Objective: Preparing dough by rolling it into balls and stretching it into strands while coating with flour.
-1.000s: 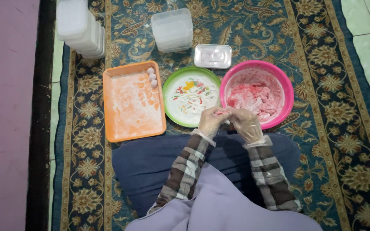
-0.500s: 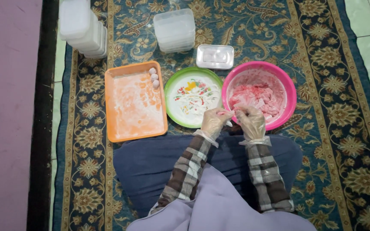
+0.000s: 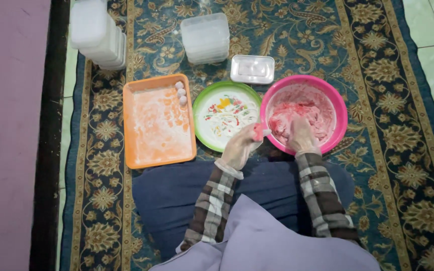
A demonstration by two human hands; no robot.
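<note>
Holding a small pink dough piece (image 3: 258,131) in closed gloved fingers, the left hand (image 3: 239,148) hovers between the green plate (image 3: 203,135) and the pink bowl (image 3: 340,108). The right hand (image 3: 301,136) presses, fingers spread, into the dough mass (image 3: 297,113). Three floured balls (image 3: 180,93) sit in the orange tray (image 3: 131,125); most dough remains unshaped.

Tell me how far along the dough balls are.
Done: three floured balls sit in the orange tray's corner. In hand: the left hand holds a pink lump, and the right hand reaches into the pink bowl. Left: much dough remains there.
</note>
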